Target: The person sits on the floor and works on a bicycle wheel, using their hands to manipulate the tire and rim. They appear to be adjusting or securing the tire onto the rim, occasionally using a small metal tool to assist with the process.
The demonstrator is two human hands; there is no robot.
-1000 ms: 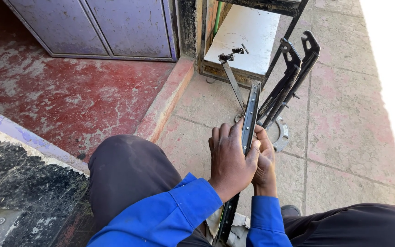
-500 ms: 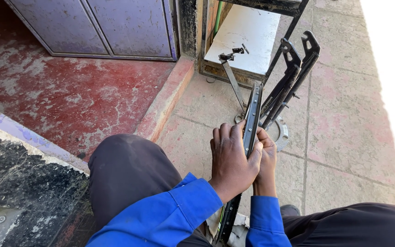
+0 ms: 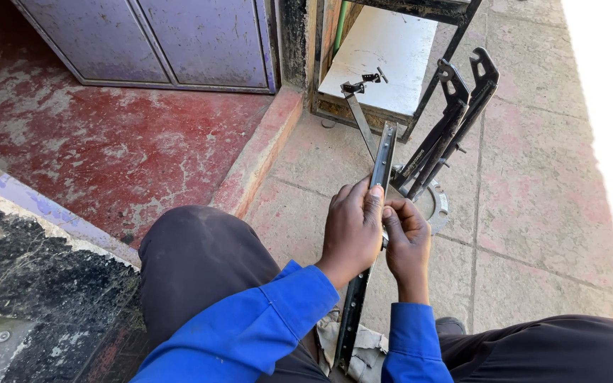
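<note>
My left hand [image 3: 352, 227] is wrapped around a long, narrow dark metal bar [image 3: 382, 154] that runs from between my knees up and away from me. The thumb presses on the bar's face. My right hand [image 3: 407, 234] sits just to the right of it, fingers curled against the same bar at the same height. Both sleeves are bright blue. The bar's lower end [image 3: 349, 326] rests near a crumpled grey cloth [image 3: 363, 347] between my legs.
A black bicycle fork [image 3: 455, 113] leans on the paving beyond the bar, over a silver metal ring [image 3: 435, 206]. A thin grey strip [image 3: 360, 120] with a black clamp leans at a white slab [image 3: 384, 50]. Red step [image 3: 257, 152] and metal door [image 3: 179, 39] at left.
Both hands stay on the bar. My right hand's fingers have shifted slightly up the bar beside my left thumb; the bar holds the same angle.
</note>
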